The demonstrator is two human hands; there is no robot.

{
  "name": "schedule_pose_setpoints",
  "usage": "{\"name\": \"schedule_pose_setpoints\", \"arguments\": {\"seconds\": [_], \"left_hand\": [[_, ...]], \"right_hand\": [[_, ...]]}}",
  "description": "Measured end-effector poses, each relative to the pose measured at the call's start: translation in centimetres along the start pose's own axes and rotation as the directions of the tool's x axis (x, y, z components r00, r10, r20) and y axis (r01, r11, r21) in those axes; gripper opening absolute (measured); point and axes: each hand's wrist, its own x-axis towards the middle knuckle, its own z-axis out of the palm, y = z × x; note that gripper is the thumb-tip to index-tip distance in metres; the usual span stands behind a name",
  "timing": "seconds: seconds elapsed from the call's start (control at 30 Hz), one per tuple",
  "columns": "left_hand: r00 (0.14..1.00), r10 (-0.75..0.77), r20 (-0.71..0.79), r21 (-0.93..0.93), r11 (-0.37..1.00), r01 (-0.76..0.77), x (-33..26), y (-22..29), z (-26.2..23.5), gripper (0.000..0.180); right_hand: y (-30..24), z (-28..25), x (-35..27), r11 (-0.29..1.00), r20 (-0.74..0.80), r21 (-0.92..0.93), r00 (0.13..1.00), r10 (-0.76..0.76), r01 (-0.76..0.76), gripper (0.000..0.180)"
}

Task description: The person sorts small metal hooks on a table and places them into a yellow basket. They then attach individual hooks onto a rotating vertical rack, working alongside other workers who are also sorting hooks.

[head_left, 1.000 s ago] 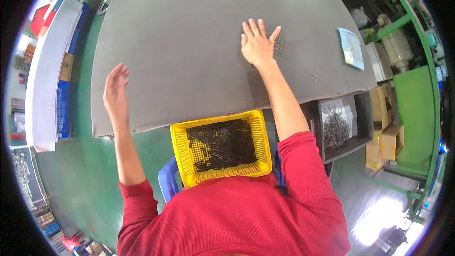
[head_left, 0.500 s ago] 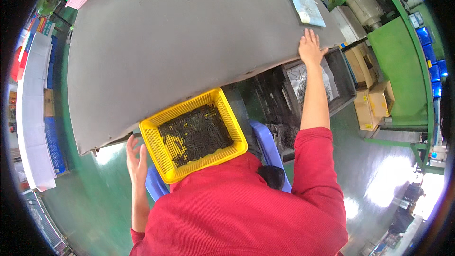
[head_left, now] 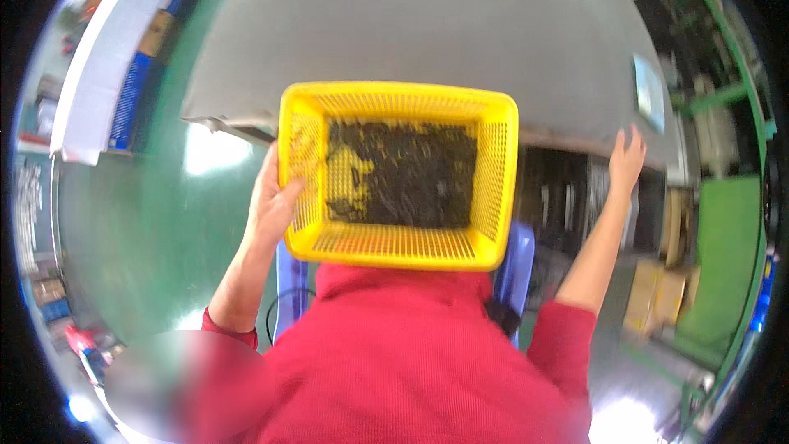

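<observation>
At nine o'clock on the yellow basket (head_left: 403, 258), gripping its side wall with the left hand (head_left: 273, 200). Holding it, dark pieces (head_left: 427, 173) inside, by the six-o'clock edge of the worktop (head_left: 427, 25). Toward three o'clock, extending the right hand (head_left: 628, 164), fingers apart, near a pale blue packet (head_left: 649, 92) at one o'clock.

The left hand (head_left: 274, 207) is curled in a grip; the right hand (head_left: 628, 163) is held far outward, fingers parted.

Glare whitens the green floor (head_left: 164, 230) while motion blur softens the fisheye-bent view.
</observation>
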Motion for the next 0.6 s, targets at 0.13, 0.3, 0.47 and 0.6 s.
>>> {"name": "schedule_pose_setpoints", "arguments": {"seconds": [0.13, 0.3, 0.47, 0.6], "left_hand": [[0.998, -0.065, -0.009, -0.156, 0.986, 0.063, 0.8, 3.4, 0.4, 0.055], [0.999, -0.022, -0.038, -0.16, 0.987, 0.015, -1.1, 2.8, 0.6, 0.052], [0.962, 0.03, -0.271, -0.162, 0.984, -0.077, 5.0, -3.8, -2.8, 0.047], [0.845, 0.145, -0.515, -0.145, 0.957, -0.252, 7.9, -5.6, -1.2, 0.042]], "right_hand": [[-16.4, -4.0, -2.0, 0.544, 0.55, 0.769, 0.78, -0.298, -0.334, 0.059], [-18.9, -5.5, -10.5, 0.328, 0.588, 0.779, 0.439, -0.68, -0.535, 0.085], [-14.4, 2.3, -10.4, 0.624, 0.551, 0.757, 0.701, -0.452, -0.192, 0.074], [-5.4, 4.8, -6.5, 0.798, 0.276, 0.543, 0.842, -0.464, 0.262, 0.065]]}}
